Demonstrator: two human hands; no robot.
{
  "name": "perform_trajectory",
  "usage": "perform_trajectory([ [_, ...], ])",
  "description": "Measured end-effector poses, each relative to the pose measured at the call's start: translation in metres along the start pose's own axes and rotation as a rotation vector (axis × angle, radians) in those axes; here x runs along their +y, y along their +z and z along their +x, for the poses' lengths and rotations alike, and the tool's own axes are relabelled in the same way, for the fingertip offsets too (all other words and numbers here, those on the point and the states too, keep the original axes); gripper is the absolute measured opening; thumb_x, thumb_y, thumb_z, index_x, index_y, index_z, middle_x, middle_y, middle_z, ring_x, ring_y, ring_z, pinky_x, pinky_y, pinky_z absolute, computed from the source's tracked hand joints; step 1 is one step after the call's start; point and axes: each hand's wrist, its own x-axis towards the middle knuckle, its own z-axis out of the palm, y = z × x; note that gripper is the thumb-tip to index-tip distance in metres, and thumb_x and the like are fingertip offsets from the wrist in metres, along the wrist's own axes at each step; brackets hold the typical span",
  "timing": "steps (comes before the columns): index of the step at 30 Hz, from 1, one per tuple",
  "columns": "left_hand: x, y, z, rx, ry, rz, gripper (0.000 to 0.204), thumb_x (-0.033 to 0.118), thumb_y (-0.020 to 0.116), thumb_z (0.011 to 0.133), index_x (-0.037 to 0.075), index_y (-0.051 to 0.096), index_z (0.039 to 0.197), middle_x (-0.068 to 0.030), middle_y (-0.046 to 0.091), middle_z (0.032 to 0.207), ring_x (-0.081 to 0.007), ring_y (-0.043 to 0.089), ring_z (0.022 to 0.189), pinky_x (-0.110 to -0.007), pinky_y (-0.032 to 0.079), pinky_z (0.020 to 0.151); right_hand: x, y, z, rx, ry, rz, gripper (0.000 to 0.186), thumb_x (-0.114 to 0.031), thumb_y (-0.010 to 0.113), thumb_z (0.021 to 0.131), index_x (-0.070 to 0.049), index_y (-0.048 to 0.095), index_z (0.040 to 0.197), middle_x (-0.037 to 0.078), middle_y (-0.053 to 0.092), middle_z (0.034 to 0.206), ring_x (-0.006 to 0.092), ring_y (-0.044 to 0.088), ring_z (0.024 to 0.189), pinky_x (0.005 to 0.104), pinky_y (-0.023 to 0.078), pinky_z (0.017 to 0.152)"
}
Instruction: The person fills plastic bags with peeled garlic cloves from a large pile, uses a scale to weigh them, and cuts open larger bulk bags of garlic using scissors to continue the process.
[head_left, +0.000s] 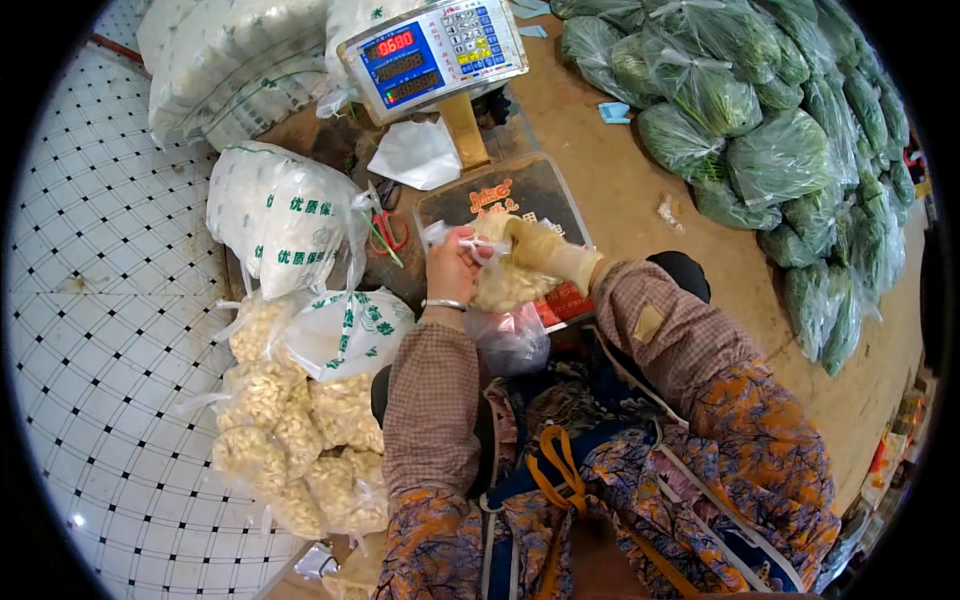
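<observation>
Clear plastic bags of leafy greens (780, 155) are lying heaped on the right.
Near them a small pale-blue slip (614, 113) is resting on the brown floor (600, 180); leftward, bulky white sacks (235, 65) are sitting beside black-dotted white tiles (110, 255).

The plate (447, 204) is partly covered by the bag (505, 288) and right hand (548, 251), and the upper sacks (235, 70) are cut off.

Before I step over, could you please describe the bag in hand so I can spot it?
Find the scale with the lit display, then look down to its dark platform. Over its near side is a clear bag of pale pieces. Unlike the bags piled at left, the left hand and right hand are on it.
</observation>
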Motion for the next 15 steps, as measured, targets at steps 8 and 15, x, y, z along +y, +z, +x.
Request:
perform_trajectory([
  [8, -0.001, 0.008, -0.013, -0.133, 1.065, 1.378, 0.034, 0.006, 0.050, 0.073, 0.010, 0.053, 0.106, -0.0126, 0.052, 0.095, -0.0284, 0.052, 0.090, -0.034, 0.042, 0.076, -0.001, -0.023, 0.003, 0.055, -0.719, 0.224, 0.029, -0.008, 0.050, 0.075, -0.005, 0.050, 0.104, 0.014, 0.051, 0.098, 0.0251, 0.051, 0.088, 0.0326, 0.042, 0.071],
  [15, -0.024, -0.030, -0.012, -0.185, 0.751, 1.229, 0.034, 0.011, 0.047, 0.082, 0.007, 0.041, 0.115, -0.0064, 0.055, 0.083, -0.0165, 0.054, 0.072, -0.027, 0.042, 0.070, 0.024, -0.012, 0.035, 0.145, -0.248, 0.208, 0.017, -0.018, 0.050, 0.076, -0.009, 0.059, 0.086, 0.014, 0.057, 0.087, 0.0320, 0.054, 0.082, 0.0382, 0.043, 0.071],
])
